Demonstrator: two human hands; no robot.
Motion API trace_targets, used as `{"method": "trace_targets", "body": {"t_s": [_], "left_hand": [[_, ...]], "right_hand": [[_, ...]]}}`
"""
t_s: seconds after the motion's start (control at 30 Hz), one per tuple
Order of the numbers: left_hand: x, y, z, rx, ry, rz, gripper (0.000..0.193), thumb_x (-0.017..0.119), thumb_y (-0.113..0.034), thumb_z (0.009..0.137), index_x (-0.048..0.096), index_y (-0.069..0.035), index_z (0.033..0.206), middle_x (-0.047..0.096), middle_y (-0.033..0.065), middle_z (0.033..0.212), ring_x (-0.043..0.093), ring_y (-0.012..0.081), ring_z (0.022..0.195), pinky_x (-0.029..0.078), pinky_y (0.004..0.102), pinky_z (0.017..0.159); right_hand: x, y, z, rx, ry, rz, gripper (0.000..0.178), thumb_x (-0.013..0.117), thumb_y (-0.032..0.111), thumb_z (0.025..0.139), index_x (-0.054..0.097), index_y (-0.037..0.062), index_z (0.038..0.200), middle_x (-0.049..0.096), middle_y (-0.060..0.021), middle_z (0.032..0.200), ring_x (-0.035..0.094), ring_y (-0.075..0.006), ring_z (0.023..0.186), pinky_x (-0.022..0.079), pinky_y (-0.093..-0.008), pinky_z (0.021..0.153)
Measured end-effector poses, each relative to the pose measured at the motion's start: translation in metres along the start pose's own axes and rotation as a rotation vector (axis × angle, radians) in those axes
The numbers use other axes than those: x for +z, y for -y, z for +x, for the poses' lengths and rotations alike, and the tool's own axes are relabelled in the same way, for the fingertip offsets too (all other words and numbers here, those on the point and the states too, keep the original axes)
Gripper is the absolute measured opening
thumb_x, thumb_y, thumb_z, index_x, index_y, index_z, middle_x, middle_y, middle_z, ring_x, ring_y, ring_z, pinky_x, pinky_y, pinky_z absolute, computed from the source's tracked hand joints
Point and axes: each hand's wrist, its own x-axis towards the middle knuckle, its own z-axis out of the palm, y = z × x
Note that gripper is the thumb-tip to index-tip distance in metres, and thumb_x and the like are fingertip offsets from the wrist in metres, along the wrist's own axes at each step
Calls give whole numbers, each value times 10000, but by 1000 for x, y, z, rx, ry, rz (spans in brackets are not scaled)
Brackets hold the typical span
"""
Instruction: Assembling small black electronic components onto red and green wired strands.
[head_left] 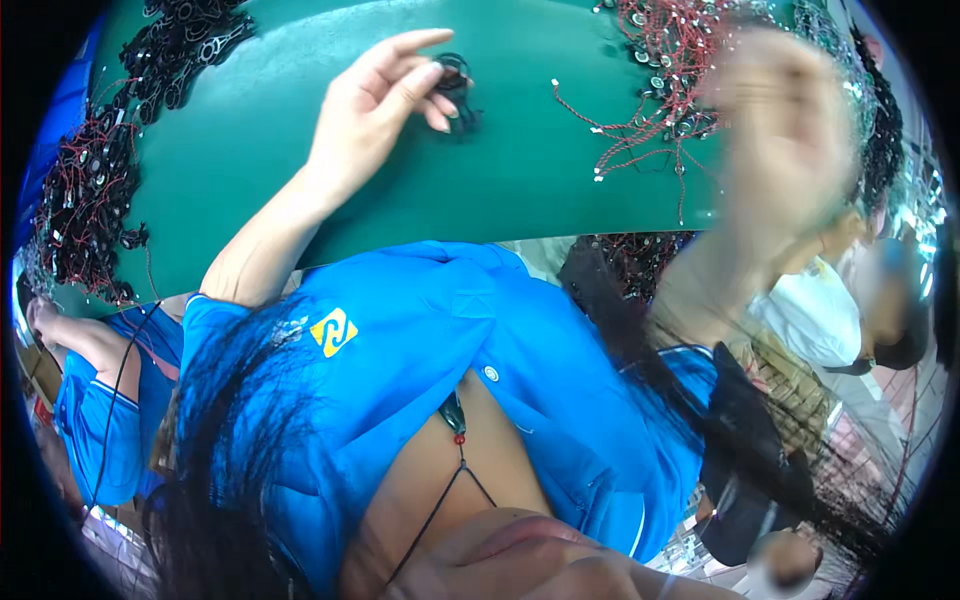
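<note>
Above the green tabletop, my left hand [385,95] pinches a small black ring-shaped part [455,85] between thumb and fingers, with its index finger stretched out. The part's lower end is smeared by motion, so its exact kind does not show. My right hand [790,125] is raised at the right, over the edge of a heap of red twisted wires [675,60] with small round discs and white ends. Motion blurs its fingers; whether they hold anything cannot be made out. Several strands of the wires [630,140] trail leftward from the heap toward the middle.
A pile of black plastic parts [180,55] lies at the far left of the green table [500,180]. Nearer on the left is a heap of black parts with red wires [90,190]. More wired parts [640,262] sit below the table's near edge. Other people [100,420] are on both sides.
</note>
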Motion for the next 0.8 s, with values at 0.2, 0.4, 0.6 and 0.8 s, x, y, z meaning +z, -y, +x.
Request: {"method": "trace_targets", "body": {"t_s": [0.2,0.4,0.6,0.8], "left_hand": [[11,6,-9,-82,-7,-20,277,512,-110,961,544,19,1204,653,105,1003,637,131,814,518,257,776],[12,6,-15,-56,-51,-27,235,512,-92,958,548,34,1154,650,92,977,633,122,806,518,245,764],[14,6,-13,-50,63,150,322,555,-50,921,515,9,1234,604,112,1112,613,152,964,505,294,899],[11,3,-12,-71,127,158,317,575,26,884,519,21,1196,602,115,1091,616,151,952,518,284,879]], "right_hand": [[99,-7,-86,536,277,463,98,613,14,863,555,15,783,550,31,591,439,13,488,328,-179,422],[111,-8,-101,612,269,538,114,591,2,876,542,10,773,488,50,558,398,20,480,277,-189,408],[106,-8,-99,665,301,525,106,581,-9,872,541,7,775,498,50,562,404,22,485,279,-191,409],[100,-6,-103,635,324,521,110,576,-20,868,533,3,769,519,31,559,436,19,486,303,-196,410]]}}
